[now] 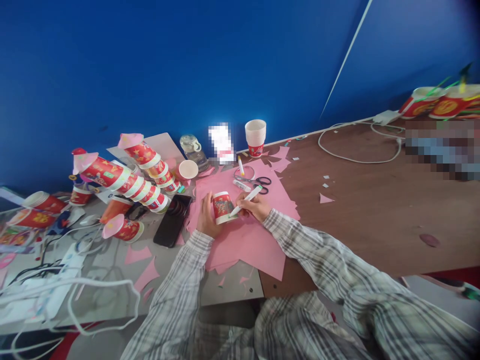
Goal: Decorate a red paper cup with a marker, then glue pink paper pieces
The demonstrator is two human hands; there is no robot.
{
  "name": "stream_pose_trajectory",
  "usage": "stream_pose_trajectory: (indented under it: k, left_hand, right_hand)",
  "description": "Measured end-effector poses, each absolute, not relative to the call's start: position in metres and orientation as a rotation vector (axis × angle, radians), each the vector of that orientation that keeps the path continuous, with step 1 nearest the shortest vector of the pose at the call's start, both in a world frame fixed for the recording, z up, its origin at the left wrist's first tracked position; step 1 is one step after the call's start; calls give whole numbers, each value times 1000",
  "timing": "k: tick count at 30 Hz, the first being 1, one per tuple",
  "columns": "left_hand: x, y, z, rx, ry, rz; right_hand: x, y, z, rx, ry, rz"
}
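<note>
My left hand [208,218] is wrapped round the left side of a red and white paper cup [222,206], keeping it over a stack of pink paper [258,250]. Between the fingers of my right hand [256,207] is a white marker [246,200] with a green end. Its lower tip meets the cup near the pale rim. Just beyond my right hand lie black-handled scissors [264,185], a white glue stick [241,186], a roll of clear tape [249,173] and a white and yellow marker [240,165].
Stacked red paper cups [127,180] with pink tops stand at the left, near a black phone [172,220] and a glass bottle [194,151]. More nested cups [255,137] stand by the blue wall. White cables [90,285] cross the left front; another cable [352,161] curls at right.
</note>
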State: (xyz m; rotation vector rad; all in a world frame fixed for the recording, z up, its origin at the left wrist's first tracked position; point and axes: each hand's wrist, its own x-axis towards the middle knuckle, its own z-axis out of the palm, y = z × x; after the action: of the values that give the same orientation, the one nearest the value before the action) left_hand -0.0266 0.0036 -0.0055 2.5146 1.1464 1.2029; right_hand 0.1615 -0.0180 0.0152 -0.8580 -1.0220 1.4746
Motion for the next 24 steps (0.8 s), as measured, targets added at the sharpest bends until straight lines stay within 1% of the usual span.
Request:
stream_pose_trajectory:
  k: [6,11,16,21,24]
  left_hand:
    - [-26,3,-5,2541,1149,1195]
    - [-27,4,-6,2534,1164,1194]
    - [-28,3,-6,2533,1153,1194]
    - [-28,4,-6,2550,1152,1188]
    - [-28,4,-6,2545,1139,1209]
  right_hand:
    - [162,-17,17,-850,-950,1329]
    - [162,-17,18,-863,-1042,1455]
    - [164,-16,17,-869,-948,1350]
    - [164,-15,17,-862,-1059,1500]
    - [165,-15,17,-869,-988,1421]
